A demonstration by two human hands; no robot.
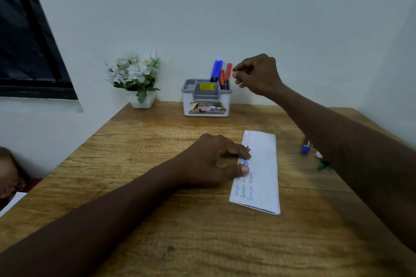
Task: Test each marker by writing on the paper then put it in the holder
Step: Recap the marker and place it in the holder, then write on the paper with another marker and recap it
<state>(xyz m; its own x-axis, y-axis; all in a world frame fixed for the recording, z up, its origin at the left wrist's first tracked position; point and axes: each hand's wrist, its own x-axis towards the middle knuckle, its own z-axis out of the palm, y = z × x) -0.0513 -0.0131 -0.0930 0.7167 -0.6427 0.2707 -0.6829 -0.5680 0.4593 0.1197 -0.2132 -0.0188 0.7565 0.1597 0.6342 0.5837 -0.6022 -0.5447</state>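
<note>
A white and grey holder (206,105) stands at the back of the wooden table (157,220). Two blue markers (216,70) and two red markers (225,76) stand upright in its right rear compartment. My right hand (256,74) hovers just right of the taller red marker's cap, fingers curled, apparently holding nothing. My left hand (216,162) rests flat on the left edge of the folded white paper (261,171), which bears handwriting in several colours. To the right of the paper lie a blue marker (305,147) and a green marker (322,164), partly hidden by my right forearm.
A white pot of artificial white flowers (135,78) stands left of the holder against the wall. A dark window (27,40) is at the far left. The table's left edge runs diagonally; something white lies below it at the lower left.
</note>
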